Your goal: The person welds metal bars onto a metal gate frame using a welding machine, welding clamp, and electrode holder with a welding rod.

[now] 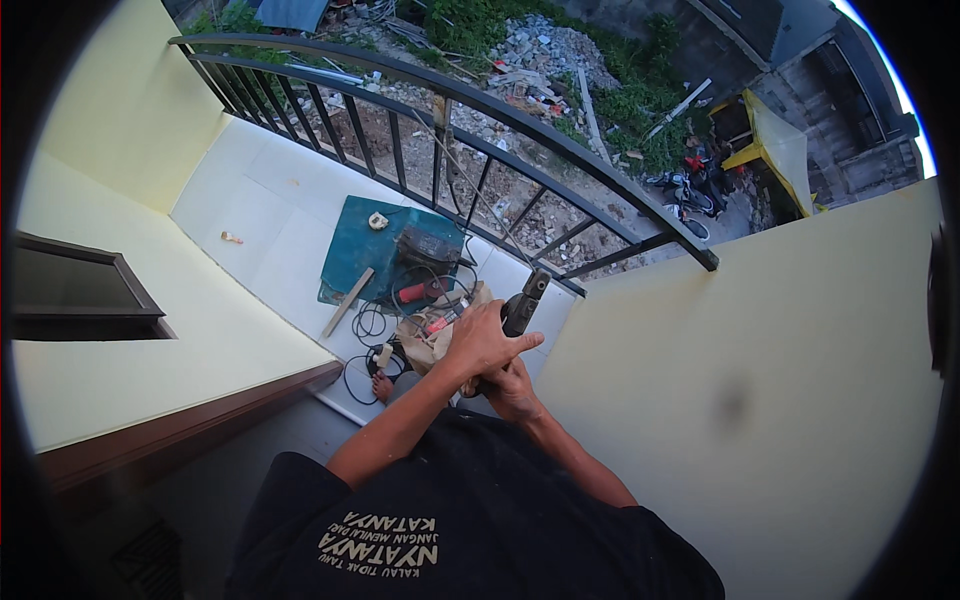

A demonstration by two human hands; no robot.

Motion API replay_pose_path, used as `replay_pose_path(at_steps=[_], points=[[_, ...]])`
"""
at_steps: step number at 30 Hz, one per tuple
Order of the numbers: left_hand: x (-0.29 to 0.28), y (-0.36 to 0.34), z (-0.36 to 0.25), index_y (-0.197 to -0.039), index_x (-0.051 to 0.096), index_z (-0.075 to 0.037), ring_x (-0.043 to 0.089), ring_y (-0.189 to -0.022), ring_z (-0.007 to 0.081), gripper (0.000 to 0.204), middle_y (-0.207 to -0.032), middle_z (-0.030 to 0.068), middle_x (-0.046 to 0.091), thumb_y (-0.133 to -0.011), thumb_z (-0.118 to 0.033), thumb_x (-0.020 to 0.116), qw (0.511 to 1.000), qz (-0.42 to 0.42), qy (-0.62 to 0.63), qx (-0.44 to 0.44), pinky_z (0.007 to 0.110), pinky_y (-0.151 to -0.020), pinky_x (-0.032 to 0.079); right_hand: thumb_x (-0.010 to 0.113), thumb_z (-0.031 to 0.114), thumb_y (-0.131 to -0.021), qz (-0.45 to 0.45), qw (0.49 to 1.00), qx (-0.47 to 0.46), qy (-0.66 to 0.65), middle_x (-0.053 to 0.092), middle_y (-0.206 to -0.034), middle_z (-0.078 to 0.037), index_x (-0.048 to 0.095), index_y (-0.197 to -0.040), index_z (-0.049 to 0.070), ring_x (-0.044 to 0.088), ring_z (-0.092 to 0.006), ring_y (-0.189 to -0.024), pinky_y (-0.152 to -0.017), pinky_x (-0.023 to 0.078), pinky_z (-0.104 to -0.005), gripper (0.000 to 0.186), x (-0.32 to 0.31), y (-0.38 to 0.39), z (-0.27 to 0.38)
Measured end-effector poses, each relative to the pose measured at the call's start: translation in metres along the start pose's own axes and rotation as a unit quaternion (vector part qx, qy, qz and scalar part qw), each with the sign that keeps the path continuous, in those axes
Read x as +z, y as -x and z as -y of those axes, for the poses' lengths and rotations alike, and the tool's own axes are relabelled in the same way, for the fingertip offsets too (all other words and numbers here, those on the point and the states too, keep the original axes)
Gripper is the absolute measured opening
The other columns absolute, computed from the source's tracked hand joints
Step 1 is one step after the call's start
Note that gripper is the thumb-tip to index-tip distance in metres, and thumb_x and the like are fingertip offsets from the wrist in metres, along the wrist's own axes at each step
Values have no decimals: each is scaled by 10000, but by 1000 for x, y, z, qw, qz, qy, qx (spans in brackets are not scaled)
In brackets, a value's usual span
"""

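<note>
My left hand (482,338) is wrapped round the black handle of a welding electrode holder (522,305), its thumb stretched to the right. The holder's grey head points up and away, toward the railing. A long thin welding rod (480,198) seems to run from that head up to the bars. Just below, my right hand (512,393) is closed round the lower end of the holder, its fingers partly hidden by my left hand. Close to my left hand, at my feet, sits a crumpled tan bag (425,345) with tools in it.
A black metal railing (470,100) curves across the front, with rubble below. On the white tiled floor lie a teal board (350,240), a tape measure (378,221), a black machine (430,246), a red power tool (420,290), a wood strip (348,302) and tangled cables (368,322).
</note>
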State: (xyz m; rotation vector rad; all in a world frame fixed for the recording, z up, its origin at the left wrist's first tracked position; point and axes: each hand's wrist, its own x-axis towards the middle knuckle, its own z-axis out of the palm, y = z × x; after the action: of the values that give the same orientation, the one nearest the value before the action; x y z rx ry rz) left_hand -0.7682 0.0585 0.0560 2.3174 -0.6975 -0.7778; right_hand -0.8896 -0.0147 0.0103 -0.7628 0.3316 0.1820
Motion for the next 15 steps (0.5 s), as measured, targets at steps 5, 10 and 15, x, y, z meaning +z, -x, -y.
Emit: replay_pose_path(at_steps=[5, 10, 15], points=[[31, 17, 75, -1228, 599, 65, 691, -1034, 321, 657, -1183, 226, 687, -878, -473, 740, 936, -90, 334, -63, 394, -901, 535, 624, 131, -920, -109, 992, 6, -71, 486, -665, -37, 476, -910, 88, 489, -161, -511, -481, 429, -328, 155, 6, 7, 19], [43, 79, 166, -1179, 663, 14, 723, -952, 268, 522, -991, 161, 748, -838, -371, 753, 955, -87, 195, -208, 366, -865, 545, 606, 117, -923, -176, 984, -9, 21, 463, -615, -15, 460, -923, 104, 452, -126, -464, -426, 363, -290, 146, -22, 22, 31], [58, 119, 221, -981, 708, 21, 674, -803, 135, 290, -871, 73, 730, -836, -217, 792, 891, -154, 306, -300, 294, -732, 532, 604, 84, -904, -159, 986, 26, 47, 443, -602, -13, 464, -927, 90, 424, -120, -452, -419, 332, -281, 142, -16, 27, 38]])
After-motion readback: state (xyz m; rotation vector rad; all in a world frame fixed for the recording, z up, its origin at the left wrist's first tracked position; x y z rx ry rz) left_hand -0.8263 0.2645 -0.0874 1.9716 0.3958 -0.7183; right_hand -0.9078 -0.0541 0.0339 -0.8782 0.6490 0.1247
